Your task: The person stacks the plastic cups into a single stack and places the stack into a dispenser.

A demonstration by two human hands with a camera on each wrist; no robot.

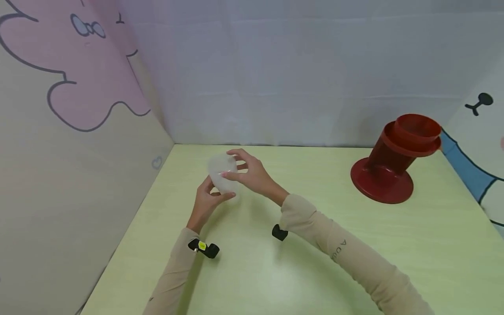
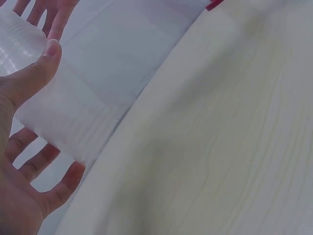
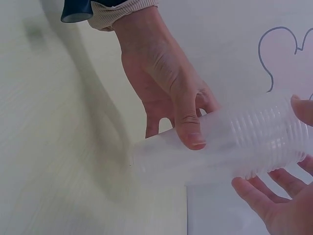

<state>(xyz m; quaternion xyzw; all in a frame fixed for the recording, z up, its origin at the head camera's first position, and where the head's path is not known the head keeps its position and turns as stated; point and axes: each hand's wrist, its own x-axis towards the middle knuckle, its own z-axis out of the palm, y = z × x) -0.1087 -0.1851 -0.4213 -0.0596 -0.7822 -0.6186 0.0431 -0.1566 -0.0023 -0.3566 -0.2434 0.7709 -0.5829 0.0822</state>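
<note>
A stack of clear plastic cups (image 1: 221,168), nested with ribbed rims at one end, is held off the table between both hands. From below and the near side, my left hand (image 1: 205,202) grips the stack. My right hand (image 1: 253,176) holds it from the right, thumb on the near side. The right wrist view shows the left thumb across the smooth cup wall (image 3: 220,139) and the right fingers (image 3: 254,193) under the ribbed end. In the left wrist view, the left thumb and fingers surround the cups (image 2: 68,112).
A red tube-shaped stand (image 1: 393,151) on a round base is at the table's back right. The pale yellow table (image 1: 315,271) meets a white curtain (image 1: 275,78) behind and a cartoon-printed wall (image 1: 59,183) at left. Small black cameras sit at both wrists.
</note>
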